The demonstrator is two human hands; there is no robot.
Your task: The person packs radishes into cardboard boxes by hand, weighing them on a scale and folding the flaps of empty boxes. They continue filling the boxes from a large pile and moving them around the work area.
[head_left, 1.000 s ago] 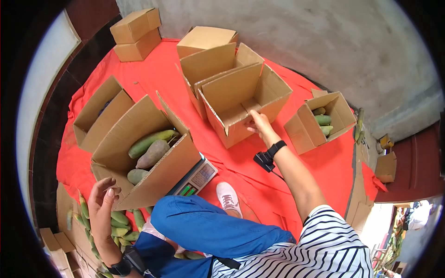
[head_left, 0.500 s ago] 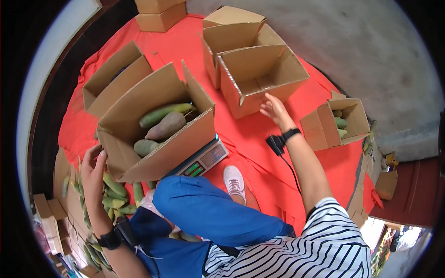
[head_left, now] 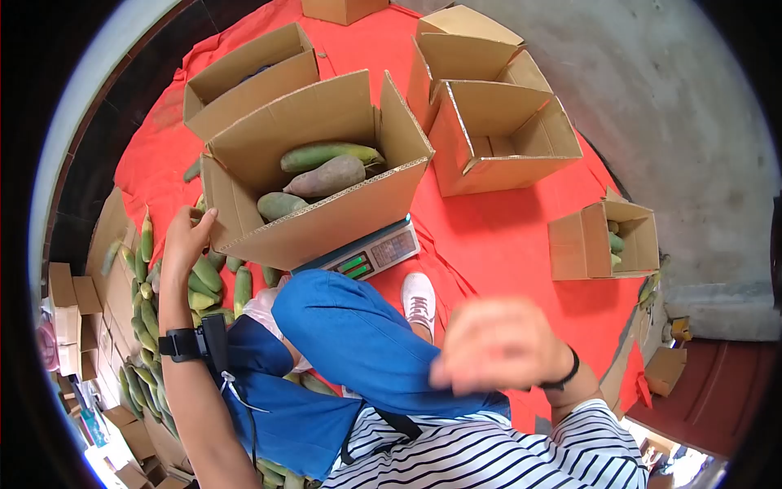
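A large open cardboard box (head_left: 326, 220) stands on a digital scale (head_left: 381, 251) with green lit digits. Inside it lie a long green vegetable (head_left: 330, 155), a purplish one (head_left: 327, 178) and a shorter green one (head_left: 279, 205). At the box's left edge is my left hand (head_left: 189, 236), thumb and fingers curled near the cardboard; whether they grip it is unclear. My right hand (head_left: 501, 346) is blurred by motion above my blue-clad leg, and its fingers cannot be made out.
Open boxes (head_left: 509, 134) stand on the red cloth (head_left: 505, 240) behind right. A small box with green vegetables (head_left: 607, 240) is at the right, another box (head_left: 244, 81) behind left. Several green vegetables (head_left: 204, 281) lie on the left. A white shoe (head_left: 418, 300) is beside the scale.
My right hand has drawn back from the empty box toward my body. The view has shifted, so the boxes appear higher and farther right. My left hand remains at the large box's left edge.
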